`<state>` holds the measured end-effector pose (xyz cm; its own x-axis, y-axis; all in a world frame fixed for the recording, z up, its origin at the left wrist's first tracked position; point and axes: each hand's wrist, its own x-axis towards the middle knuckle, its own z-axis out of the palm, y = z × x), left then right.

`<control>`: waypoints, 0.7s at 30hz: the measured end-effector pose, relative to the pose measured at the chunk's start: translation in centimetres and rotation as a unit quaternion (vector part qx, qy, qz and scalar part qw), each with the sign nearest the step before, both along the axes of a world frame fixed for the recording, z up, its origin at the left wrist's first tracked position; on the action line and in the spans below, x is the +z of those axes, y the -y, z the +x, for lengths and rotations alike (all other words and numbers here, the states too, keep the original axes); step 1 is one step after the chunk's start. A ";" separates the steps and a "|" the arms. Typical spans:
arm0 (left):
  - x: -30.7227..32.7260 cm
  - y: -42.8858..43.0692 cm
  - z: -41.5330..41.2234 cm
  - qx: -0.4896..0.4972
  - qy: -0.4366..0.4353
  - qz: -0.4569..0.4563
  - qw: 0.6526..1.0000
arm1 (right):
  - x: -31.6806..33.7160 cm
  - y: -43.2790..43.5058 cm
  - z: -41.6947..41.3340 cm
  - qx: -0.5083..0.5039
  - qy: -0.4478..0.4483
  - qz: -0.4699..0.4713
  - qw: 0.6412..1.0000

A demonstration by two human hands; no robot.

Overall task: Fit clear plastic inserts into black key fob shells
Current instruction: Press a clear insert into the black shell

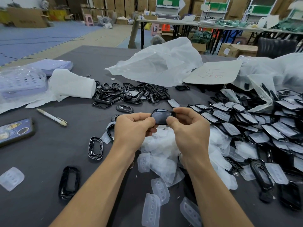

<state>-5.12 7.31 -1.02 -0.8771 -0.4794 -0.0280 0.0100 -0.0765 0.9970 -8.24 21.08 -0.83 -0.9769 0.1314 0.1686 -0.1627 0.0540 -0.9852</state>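
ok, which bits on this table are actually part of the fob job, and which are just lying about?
Job: black shell pinched between left hand and right hand; pile of clear inserts; heap of empty shells; fitted shells stacked at right.
Lying about: pen; phone; paper roll; plastic bag; lilac basket.

Your worktable [49,141]: dark grey cover. Beyond you, blue foam mat floor [41,36], tan strip alongside. Long folding tables [167,22] behind, black legs. Cardboard boxes [101,4] stacked along back wall. Pink stool [89,20] far left. Light soft, even.
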 end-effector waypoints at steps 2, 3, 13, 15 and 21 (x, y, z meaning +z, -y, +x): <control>0.0 -0.1 -0.1 0.025 0.002 0.009 1.000 | 0.0 -0.2 0.1 -0.067 -0.029 0.054 0.996; -0.1 -0.1 -0.1 0.035 0.003 0.013 0.999 | 0.1 -0.3 0.2 -0.083 -0.042 0.076 0.993; -0.1 -0.6 -0.2 0.066 -0.001 0.002 0.998 | -0.1 0.7 0.8 -0.046 -0.042 0.116 0.991; -0.1 -0.7 -0.1 0.062 -0.001 0.002 0.998 | -0.1 0.9 0.9 -0.046 -0.037 0.105 0.993; -0.1 -0.5 -0.3 0.063 -0.004 -0.009 0.998 | 0.1 0.9 0.9 0.003 -0.009 0.051 0.999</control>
